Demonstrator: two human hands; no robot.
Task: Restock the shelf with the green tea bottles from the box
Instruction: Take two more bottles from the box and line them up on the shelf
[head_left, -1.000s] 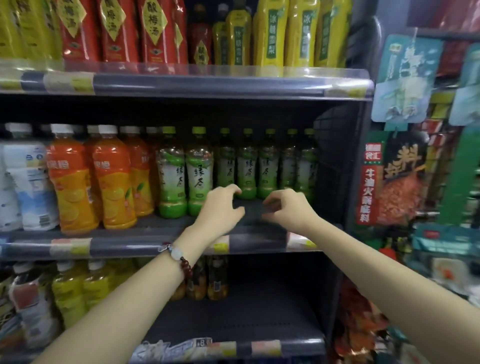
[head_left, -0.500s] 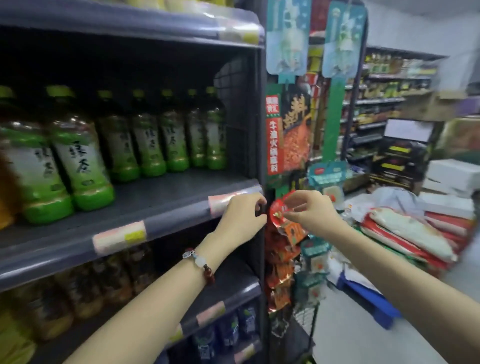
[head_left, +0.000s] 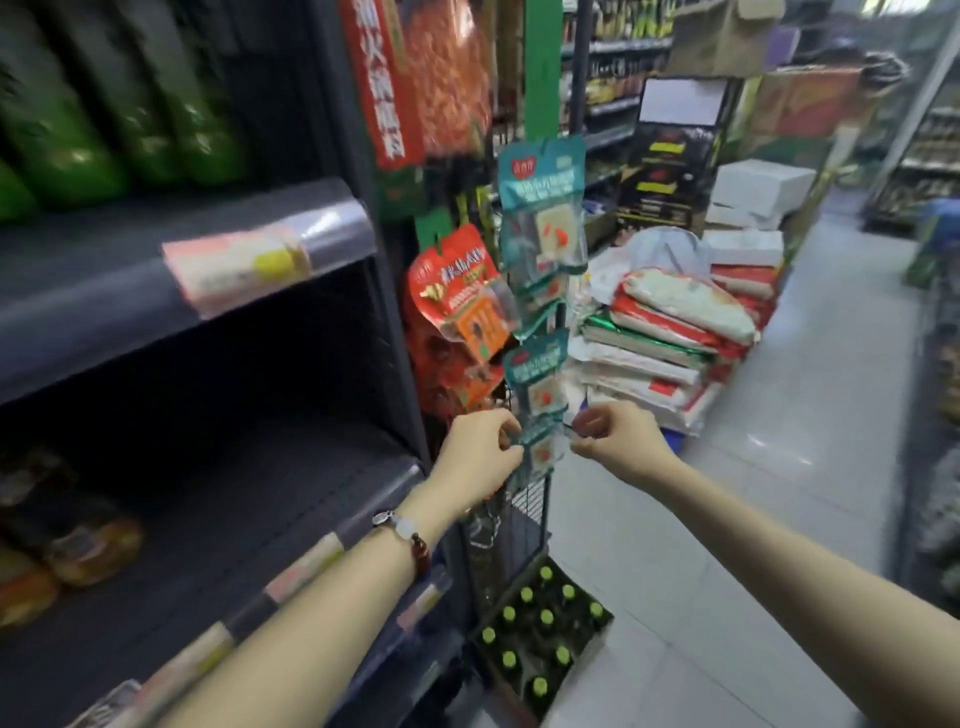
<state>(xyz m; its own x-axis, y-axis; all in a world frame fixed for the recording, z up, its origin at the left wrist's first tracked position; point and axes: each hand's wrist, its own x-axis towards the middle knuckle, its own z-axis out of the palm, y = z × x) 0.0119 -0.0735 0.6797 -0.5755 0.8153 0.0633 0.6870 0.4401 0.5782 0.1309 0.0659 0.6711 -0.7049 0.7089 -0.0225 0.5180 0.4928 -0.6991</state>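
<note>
The green tea bottles (head_left: 545, 618) stand packed in an open box (head_left: 540, 691) on the floor at the foot of the shelf (head_left: 311, 244) end, caps up, none lifted yet; more of them sit blurred on the upper shelf at far left. Above the box, both hands are level at a strip of teal packets (head_left: 543, 218) hanging on the end rack. The left hand (head_left: 480, 457) has its grip closed, fingertips pinched on the lowest packet's edge; the right hand (head_left: 618, 436) is curled near the same packet, though whether it pinches it I cannot tell. Red packets (head_left: 457, 291) hang just beside. The step in hand looks like the reach down to the box, so the strip should be let go gently, then each hand should drop straight past the wire rack, take a bottle by the neck and lift it clear without snagging the packets or knocking its neighbours
</note>
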